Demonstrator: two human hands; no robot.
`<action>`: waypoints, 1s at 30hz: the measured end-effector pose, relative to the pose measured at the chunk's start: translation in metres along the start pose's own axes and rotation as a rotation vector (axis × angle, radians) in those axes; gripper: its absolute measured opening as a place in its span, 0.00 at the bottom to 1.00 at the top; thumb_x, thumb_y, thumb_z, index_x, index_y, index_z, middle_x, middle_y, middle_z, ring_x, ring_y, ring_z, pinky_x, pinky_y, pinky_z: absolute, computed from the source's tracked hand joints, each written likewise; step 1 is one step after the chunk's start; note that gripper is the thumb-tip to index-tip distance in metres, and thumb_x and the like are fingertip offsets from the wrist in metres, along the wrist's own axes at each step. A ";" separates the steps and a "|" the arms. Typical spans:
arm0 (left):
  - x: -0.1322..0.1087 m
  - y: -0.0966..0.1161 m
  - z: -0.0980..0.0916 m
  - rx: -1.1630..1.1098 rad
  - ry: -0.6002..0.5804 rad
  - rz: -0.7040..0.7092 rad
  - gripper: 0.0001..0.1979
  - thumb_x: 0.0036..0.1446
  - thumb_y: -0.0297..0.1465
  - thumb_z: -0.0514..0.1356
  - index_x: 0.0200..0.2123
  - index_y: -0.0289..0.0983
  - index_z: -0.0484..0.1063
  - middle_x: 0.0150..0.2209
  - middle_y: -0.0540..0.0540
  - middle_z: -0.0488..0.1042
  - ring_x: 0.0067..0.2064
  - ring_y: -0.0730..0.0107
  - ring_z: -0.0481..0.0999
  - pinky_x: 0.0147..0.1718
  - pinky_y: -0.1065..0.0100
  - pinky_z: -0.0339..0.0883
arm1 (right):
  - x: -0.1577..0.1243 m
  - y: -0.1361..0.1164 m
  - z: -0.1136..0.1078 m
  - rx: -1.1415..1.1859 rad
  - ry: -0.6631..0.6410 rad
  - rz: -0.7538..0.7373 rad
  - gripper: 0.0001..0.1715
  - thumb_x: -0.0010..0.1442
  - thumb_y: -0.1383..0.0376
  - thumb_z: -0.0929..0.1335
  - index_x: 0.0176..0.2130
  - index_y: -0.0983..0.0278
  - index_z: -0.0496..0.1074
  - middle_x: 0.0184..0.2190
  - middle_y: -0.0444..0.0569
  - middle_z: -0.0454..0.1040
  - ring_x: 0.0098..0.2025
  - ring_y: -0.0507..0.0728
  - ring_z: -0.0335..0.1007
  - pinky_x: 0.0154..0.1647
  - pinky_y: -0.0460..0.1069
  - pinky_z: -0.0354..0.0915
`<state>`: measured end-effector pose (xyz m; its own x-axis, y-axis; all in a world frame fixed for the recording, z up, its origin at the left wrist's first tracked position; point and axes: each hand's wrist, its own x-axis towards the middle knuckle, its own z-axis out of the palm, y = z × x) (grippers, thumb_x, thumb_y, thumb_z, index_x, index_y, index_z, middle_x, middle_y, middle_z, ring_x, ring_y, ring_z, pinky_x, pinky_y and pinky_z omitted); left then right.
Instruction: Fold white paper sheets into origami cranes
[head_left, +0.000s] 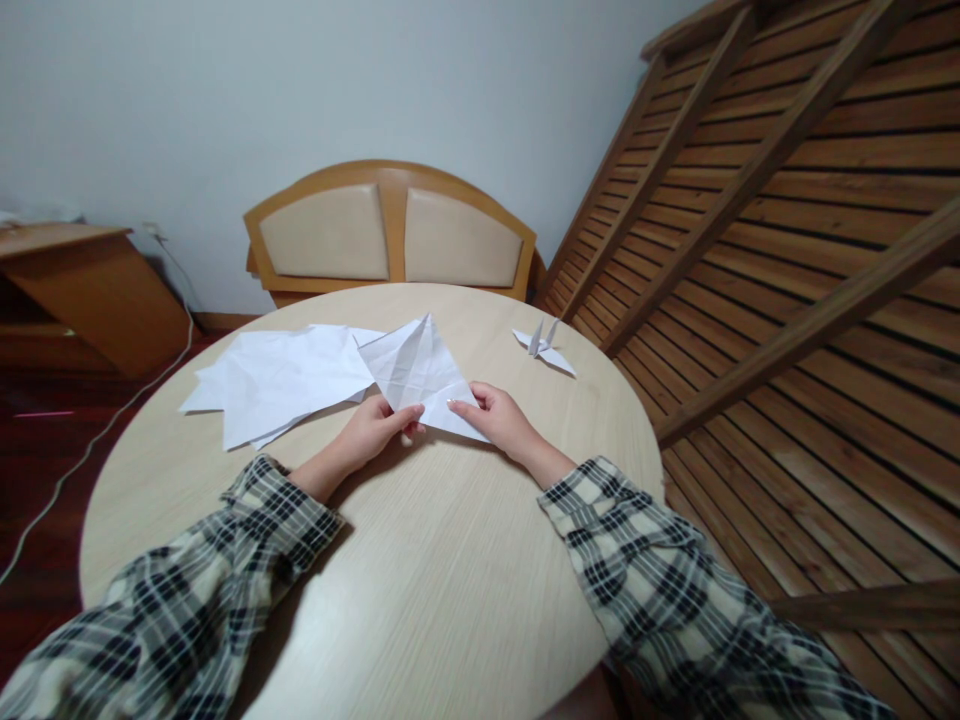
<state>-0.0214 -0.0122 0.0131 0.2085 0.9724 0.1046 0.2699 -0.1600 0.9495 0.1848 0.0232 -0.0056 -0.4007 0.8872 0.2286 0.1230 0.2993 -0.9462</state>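
A creased white paper sheet (pixel 416 365), partly folded with a raised ridge, lies on the round light-wood table (pixel 420 580). My left hand (pixel 379 428) pinches its near edge from the left, fingers closed on the paper. From the right, my right hand (pixel 499 418) pinches the same near edge, thumb on top. Both arms wear plaid sleeves.
A loose pile of white sheets (pixel 274 378) lies left of the folded paper. A finished paper crane (pixel 546 347) stands at the table's far right. A wooden chair (pixel 390 235) is behind the table, a slatted wooden frame (pixel 787 250) leans at right, a cabinet (pixel 82 285) and cable at left.
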 end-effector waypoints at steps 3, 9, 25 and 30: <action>0.000 0.002 -0.001 0.017 0.072 -0.002 0.15 0.55 0.37 0.60 0.21 0.35 0.70 0.16 0.49 0.66 0.23 0.71 0.65 0.25 0.68 0.59 | -0.003 0.000 0.003 0.142 -0.116 0.073 0.20 0.54 0.56 0.72 0.43 0.66 0.72 0.37 0.50 0.75 0.33 0.52 0.69 0.31 0.48 0.67; 0.001 -0.001 -0.001 -0.029 0.053 -0.023 0.15 0.54 0.39 0.61 0.22 0.35 0.70 0.19 0.47 0.70 0.23 0.71 0.66 0.24 0.68 0.58 | -0.004 -0.001 0.004 0.212 -0.123 0.100 0.18 0.53 0.59 0.73 0.41 0.65 0.72 0.36 0.50 0.75 0.32 0.52 0.72 0.29 0.47 0.71; 0.003 -0.009 0.000 -0.034 0.060 -0.020 0.13 0.49 0.38 0.66 0.25 0.34 0.70 0.22 0.46 0.71 0.25 0.70 0.68 0.25 0.68 0.62 | -0.004 -0.002 0.004 0.160 -0.164 0.084 0.18 0.52 0.61 0.73 0.42 0.66 0.71 0.34 0.48 0.74 0.28 0.50 0.68 0.26 0.46 0.67; 0.000 -0.002 0.001 -0.031 0.122 -0.040 0.13 0.50 0.37 0.66 0.23 0.35 0.70 0.20 0.47 0.70 0.24 0.70 0.67 0.24 0.68 0.60 | -0.004 0.000 0.004 0.115 -0.127 0.074 0.18 0.52 0.63 0.73 0.42 0.64 0.70 0.34 0.46 0.74 0.27 0.49 0.66 0.26 0.46 0.65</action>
<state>-0.0207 -0.0118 0.0108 0.0821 0.9916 0.0998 0.2459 -0.1172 0.9622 0.1828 0.0180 -0.0073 -0.5065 0.8519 0.1333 0.0552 0.1863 -0.9809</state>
